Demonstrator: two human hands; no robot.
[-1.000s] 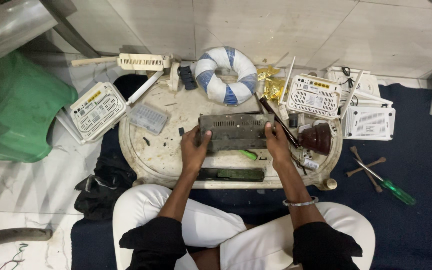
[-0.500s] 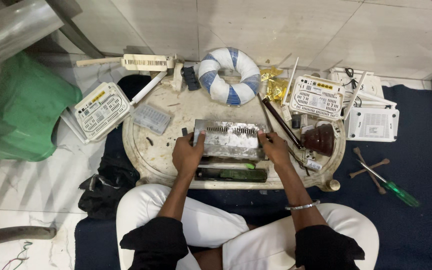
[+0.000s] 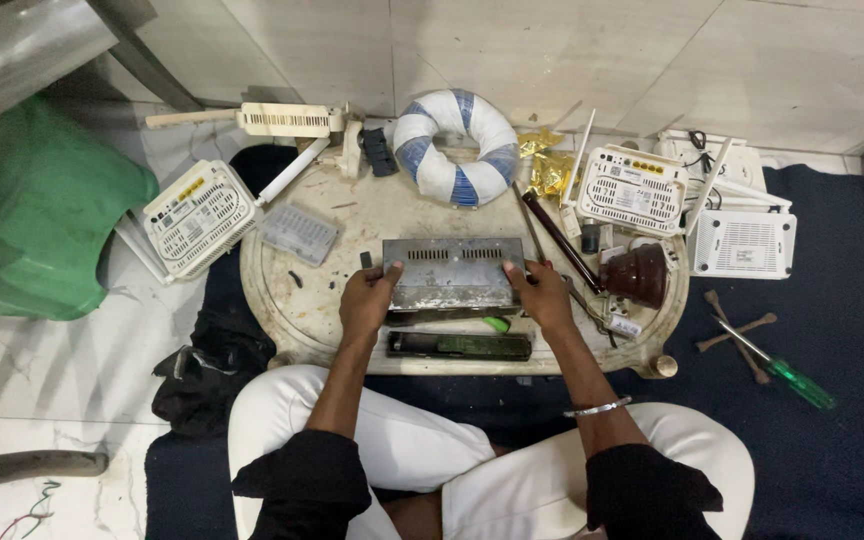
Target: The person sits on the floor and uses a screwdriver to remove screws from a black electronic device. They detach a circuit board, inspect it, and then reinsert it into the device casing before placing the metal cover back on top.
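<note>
Since a moment ago I've tipped the grey metal case so its flat, vented face shows. My left hand clamps its left edge, fingers curled; my right hand pinches the right edge. It sits mid-table on the round tray, above the green circuit board. If my grip slips, I think it could drop onto that board.

We see a bright, even light from above. Shadows are soft and small. The metal box shines a little. The picture is sharp in the middle, and the edges bend and look a bit blurry.
</note>
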